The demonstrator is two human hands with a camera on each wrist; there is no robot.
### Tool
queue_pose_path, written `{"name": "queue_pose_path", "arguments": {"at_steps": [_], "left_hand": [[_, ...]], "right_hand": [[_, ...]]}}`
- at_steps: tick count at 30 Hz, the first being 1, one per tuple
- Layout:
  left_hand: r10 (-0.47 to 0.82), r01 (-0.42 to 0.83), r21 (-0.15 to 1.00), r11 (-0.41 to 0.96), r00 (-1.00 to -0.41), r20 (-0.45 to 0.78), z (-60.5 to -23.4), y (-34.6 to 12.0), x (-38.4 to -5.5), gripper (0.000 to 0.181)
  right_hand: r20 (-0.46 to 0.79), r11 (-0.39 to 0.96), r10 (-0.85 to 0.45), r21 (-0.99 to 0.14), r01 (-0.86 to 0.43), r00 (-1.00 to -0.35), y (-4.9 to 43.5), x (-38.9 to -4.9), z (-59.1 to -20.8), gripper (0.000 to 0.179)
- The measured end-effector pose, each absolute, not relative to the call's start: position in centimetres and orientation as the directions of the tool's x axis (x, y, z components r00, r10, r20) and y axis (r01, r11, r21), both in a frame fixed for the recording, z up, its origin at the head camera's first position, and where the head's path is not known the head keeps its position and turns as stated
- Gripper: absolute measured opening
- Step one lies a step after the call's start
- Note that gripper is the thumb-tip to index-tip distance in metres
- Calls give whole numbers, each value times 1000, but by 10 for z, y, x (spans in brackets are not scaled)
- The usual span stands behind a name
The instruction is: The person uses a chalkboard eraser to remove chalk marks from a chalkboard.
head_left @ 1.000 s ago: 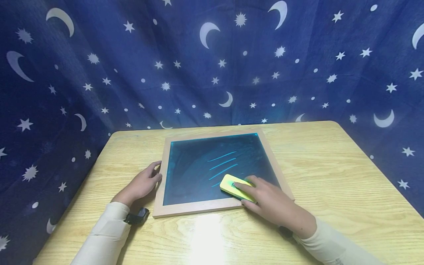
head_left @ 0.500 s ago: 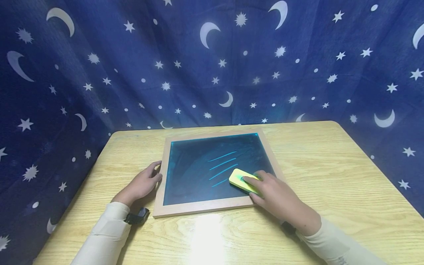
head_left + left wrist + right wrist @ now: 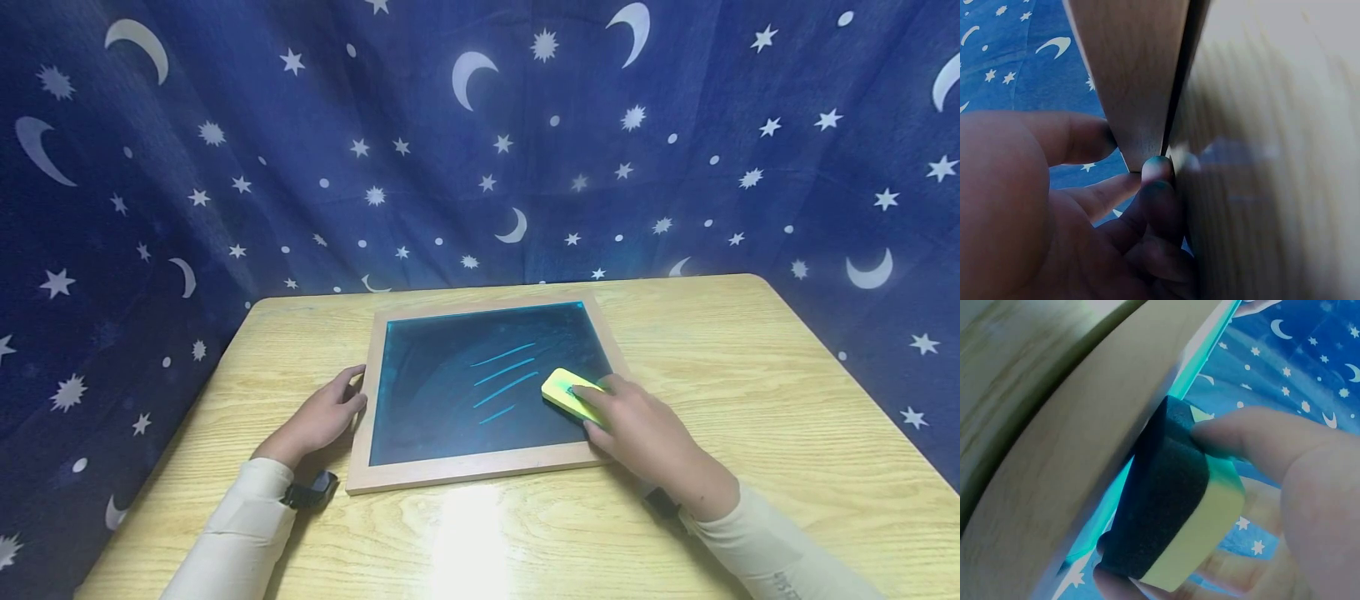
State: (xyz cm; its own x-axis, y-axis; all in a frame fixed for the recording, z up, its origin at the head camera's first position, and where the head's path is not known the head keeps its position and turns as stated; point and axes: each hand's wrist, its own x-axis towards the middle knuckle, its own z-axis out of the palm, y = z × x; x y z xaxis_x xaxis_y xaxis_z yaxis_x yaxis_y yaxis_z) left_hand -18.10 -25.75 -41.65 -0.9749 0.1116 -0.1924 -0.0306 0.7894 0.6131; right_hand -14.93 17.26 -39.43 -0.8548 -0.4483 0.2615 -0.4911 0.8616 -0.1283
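Note:
A chalkboard [image 3: 442, 417] with a pale wood frame lies on the table, bearing several slanted light-blue strokes [image 3: 504, 389]. My right hand [image 3: 648, 429] grips a yellow board eraser [image 3: 564, 390] over the board's right part, index finger along its top. In the right wrist view the eraser's dark pad [image 3: 1163, 494] faces the board beside the frame, thumb on one side and fingers on the other. My left hand [image 3: 322, 412] rests at the frame's left edge, thumb and index finger apart. In the left wrist view its thumb [image 3: 1082, 139] and fingertips touch the frame's side [image 3: 1132, 69].
The light wooden table [image 3: 720, 350] extends around the board on all sides. Behind and beside it hangs a blue curtain [image 3: 420, 108] with moons and stars. Both sleeved wrists wear dark straps, such as the left wrist strap [image 3: 309, 490].
My right hand has moved the eraser right and away from me over the board, uncovering more of the lowest stroke. The left hand and chalkboard have stayed in place.

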Motion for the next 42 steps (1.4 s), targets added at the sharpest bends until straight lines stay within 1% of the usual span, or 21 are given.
{"name": "queue_pose_path", "arguments": {"at_steps": [7,15,23,36,42], "left_hand": [[113,-28,613,789,-975,-189,-416,-257,-180,59],[113,-25,611,791,-976,-185,-418,-259,-181,59],[111,-23,610,792,-977,-182,-419,-259,-181,59],[109,-25,605,796,-977,-185,-420,-259,-182,59],[109,-24,602,798,-977,-183,-419,-259,-182,59]], "right_hand": [[255,873,-429,-129,-471,-866,174,-149,-392,44],[268,862,-447,-125,-491,-853,171,-148,-393,44],[251,857,-468,-108,-505,-848,167,-146,-395,47],[284,816,-538,-60,-575,-793,149,-140,-396,48],[301,789,-583,-15,-615,-755,140,-139,-393,44]]}}
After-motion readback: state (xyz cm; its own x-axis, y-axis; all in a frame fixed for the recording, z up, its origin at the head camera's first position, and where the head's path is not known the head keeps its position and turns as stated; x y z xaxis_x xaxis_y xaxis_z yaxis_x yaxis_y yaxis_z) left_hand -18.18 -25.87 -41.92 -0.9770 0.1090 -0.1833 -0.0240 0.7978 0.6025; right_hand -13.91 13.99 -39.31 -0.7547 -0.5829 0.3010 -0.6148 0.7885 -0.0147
